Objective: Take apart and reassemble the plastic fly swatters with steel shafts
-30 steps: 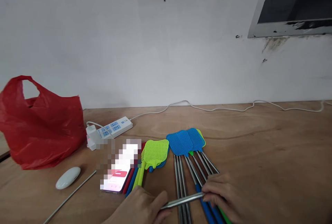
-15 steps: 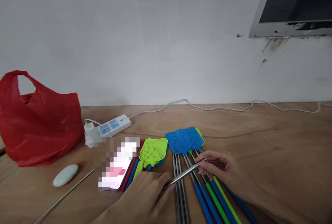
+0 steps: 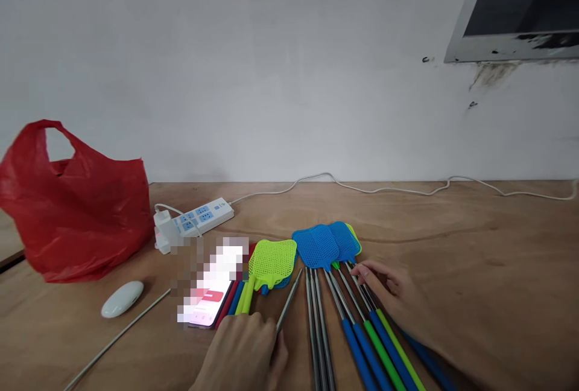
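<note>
Wooden counter (image 3: 474,246) takes up the lower half, with its near edge cut off. A red plastic bag (image 3: 81,204) sits far left, contents hidden. Mid-counter there's a fan of fly swatters (image 3: 316,246), blue and lime heads overlapping, handles running out of frame at the bottom. The right hand (image 3: 398,297) lies loose, fingers spread on the steel shafts. The left hand (image 3: 244,355) is clenched round the low end of a thin metal rod (image 3: 289,299) just left of the shafts, though the grip itself is tucked under. The phone (image 3: 208,294) is blurred out.
</note>
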{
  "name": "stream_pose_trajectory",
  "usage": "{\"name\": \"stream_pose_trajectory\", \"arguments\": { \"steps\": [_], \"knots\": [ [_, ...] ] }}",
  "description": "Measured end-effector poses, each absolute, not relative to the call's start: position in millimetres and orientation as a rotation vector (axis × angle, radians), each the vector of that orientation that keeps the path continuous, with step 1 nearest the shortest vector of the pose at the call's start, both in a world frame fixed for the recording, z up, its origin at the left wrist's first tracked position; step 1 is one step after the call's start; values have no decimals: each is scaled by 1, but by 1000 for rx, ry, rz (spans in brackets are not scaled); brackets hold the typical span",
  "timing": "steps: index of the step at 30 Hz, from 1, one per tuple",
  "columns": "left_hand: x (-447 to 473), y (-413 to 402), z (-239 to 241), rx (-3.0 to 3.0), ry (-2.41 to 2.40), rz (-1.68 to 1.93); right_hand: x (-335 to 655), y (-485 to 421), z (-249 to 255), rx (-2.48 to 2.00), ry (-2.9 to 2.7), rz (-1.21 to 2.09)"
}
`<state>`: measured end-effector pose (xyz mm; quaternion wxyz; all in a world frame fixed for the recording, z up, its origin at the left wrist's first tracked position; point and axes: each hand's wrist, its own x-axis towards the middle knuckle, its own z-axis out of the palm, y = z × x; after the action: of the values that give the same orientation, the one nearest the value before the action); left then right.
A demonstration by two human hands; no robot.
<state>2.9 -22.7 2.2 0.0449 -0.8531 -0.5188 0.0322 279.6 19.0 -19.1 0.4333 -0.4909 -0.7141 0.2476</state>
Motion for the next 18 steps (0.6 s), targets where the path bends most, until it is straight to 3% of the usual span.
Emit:
{"name": "stream_pose_trajectory", "arguments": {
  "steps": [7, 18],
  "knots": [
    [17, -13, 6, -2741, -1559, 135, 275, 9, -14, -1169, -2128, 133],
    [9, 9, 15, -3154, -1289, -162, 260, -2, -24, -1367, -2230, 92]
  ]
}}
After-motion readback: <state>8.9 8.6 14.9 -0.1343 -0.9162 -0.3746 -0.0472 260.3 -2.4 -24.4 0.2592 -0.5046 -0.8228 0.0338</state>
